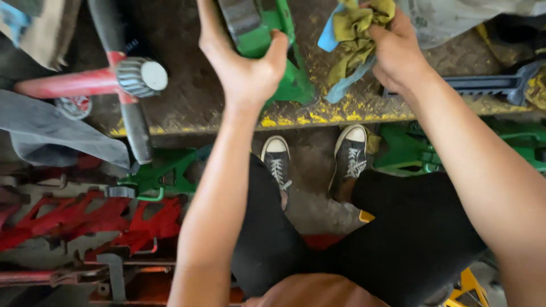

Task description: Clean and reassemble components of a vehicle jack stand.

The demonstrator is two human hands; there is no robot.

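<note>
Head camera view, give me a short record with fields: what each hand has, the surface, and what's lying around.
left hand: left hand gripping a green metal stand
right hand: right hand clutching a yellow and blue rag, pressed beside the stand
surface: worn metal platform with a yellow-painted edge
on platform: red tool with a black handle
below: more green stands, red metal parts
feet: dark sneakers

No packages, labels, signs or screens can be made out here.
</note>
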